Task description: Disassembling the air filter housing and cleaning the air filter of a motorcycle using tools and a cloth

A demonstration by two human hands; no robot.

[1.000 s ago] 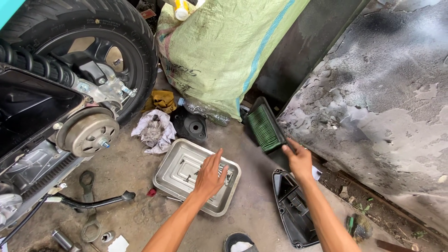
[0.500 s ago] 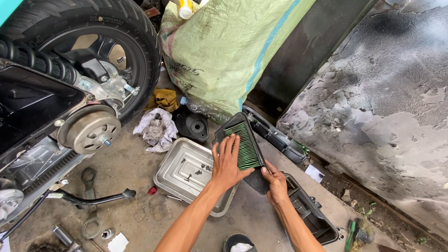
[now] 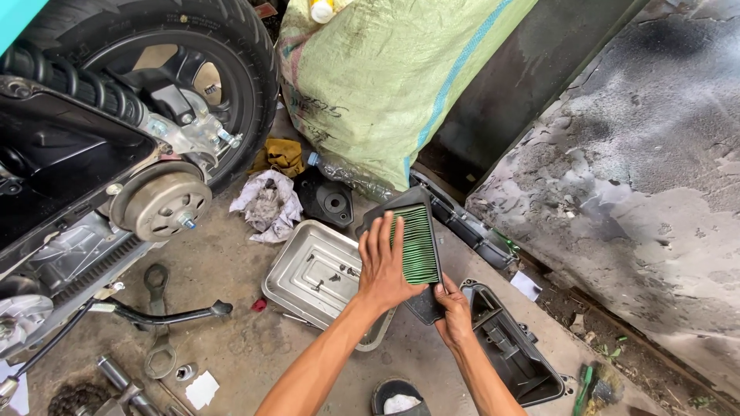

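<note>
A dusty, oil-stained concrete floor [image 3: 231, 347] carries everything here, with a scorched grey wall [image 3: 640, 192] to the right. Taking the ribbed steel tray [image 3: 312, 271] as landmark: far to its left stands a scooter's rear wheel [image 3: 154, 85], black rubber tyre over a round, dull metal drum [image 3: 160, 202]. Lower left of the tray lie a flat ring spanner [image 3: 158, 320] and a black kickstand lever [image 3: 166, 314]. Just above the tray's left corner sits a crumpled grey rag [image 3: 267, 204], and above that a bulging woven green sack [image 3: 385, 77].

Over the tray's right edge, the left hand [image 3: 383, 266] lies flat with fingers spread wide against the air filter [image 3: 416, 246], a rectangular black frame holding pleated green paper, tilted upright. Right of the tray, the right hand [image 3: 453, 312] closes its grip on the filter's lower corner. Further right rests a black plastic housing [image 3: 512, 350], hollow and ribbed inside.
</note>
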